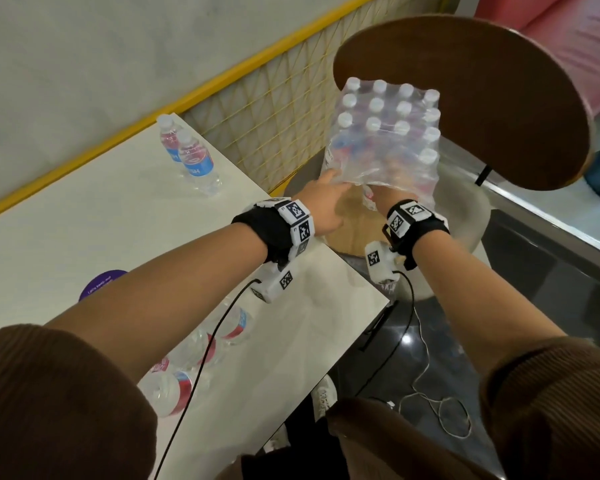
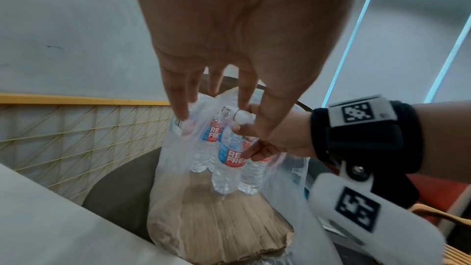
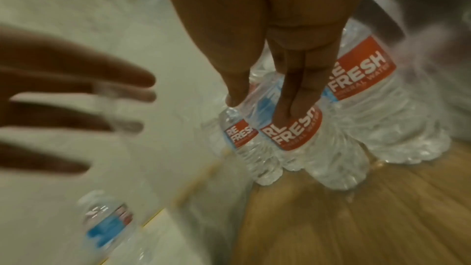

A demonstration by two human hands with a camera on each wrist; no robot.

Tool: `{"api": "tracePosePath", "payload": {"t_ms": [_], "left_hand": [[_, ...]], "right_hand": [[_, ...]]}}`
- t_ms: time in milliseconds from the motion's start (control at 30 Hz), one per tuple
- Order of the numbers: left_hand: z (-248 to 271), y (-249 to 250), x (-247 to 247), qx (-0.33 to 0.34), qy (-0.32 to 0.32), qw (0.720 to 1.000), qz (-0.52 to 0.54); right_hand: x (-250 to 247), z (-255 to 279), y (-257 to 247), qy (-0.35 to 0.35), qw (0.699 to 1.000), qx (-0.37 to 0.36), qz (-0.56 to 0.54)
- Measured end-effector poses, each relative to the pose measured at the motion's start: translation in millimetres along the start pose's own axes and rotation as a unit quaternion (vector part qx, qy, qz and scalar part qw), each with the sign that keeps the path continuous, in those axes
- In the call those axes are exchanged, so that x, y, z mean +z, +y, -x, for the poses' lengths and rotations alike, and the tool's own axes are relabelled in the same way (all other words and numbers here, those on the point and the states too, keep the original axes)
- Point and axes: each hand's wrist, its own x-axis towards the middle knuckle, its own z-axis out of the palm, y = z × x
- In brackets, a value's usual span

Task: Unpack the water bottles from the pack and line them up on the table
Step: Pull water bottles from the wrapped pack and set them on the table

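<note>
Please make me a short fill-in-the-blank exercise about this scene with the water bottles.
1. The caps in the pack are ____.
2. At the far end of the table, ____ bottles stand upright.
3. The right hand grips a ____ inside the pack.
4. The labels read RE ____.
Missing words: white; two; bottle; FRESH.

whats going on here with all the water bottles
A person is unpacking a clear plastic-wrapped pack of water bottles that stands on a round chair seat beside the white table. The right hand reaches into the torn wrap and grips one clear red-and-blue-labelled bottle, while the left hand holds the wrap open with straight fingers. Two bottles already stand at the table's far edge; a few more lie near the front.
</note>
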Motion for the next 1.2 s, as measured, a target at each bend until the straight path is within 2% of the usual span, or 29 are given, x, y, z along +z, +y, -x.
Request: {"api": "tracePosePath", "payload": {"t_ms": [67, 133, 200, 267, 367, 500, 567, 700, 833, 1000, 1100, 1200], "left_hand": [[9, -3, -1, 0.015, 0.046, 0.999, 0.013], [19, -4, -2, 0.024, 0.064, 0.997, 0.02], [29, -4, -4, 0.033, 0.021, 0.998, 0.04], [40, -5, -2, 0.044, -0.038, 0.995, 0.079], [59, -12, 3, 0.031, -0.091, 0.992, 0.08], [84, -19, 4, 0.005, -0.157, 0.987, 0.03], [95, -20, 4, 0.0, -0.197, 0.98, -0.038], [112, -22, 4, -0.026, -0.24, 0.959, -0.145], [123, -21, -7, -0.031, -0.215, 0.959, -0.182], [154, -31, -22, -0.036, -0.114, 0.988, -0.101], [183, -47, -15, -0.064, -0.086, 0.989, -0.099], [212, -63, -10, -0.094, -0.071, 0.987, -0.109]], "right_hand": [[0, 12, -5, 0.035, 0.997, -0.051, 0.036], [-1, 31, -7, 0.026, 0.995, -0.091, -0.019], [2, 54, -9, -0.023, 0.989, -0.14, -0.044], [10, 78, -11, -0.079, 0.982, -0.174, -0.006], [30, 105, -9, -0.167, 0.972, -0.149, -0.073], [50, 128, -3, -0.253, 0.952, -0.161, -0.067], [57, 136, -4, -0.29, 0.939, -0.179, -0.042], [67, 148, -4, -0.317, 0.922, -0.214, 0.058], [79, 158, 0, -0.299, 0.924, -0.227, 0.078], [96, 169, 0, -0.296, 0.928, -0.214, 0.068], [108, 173, 0, -0.306, 0.93, -0.203, 0.034], [119, 177, -1, -0.306, 0.926, -0.217, 0.046]]}}
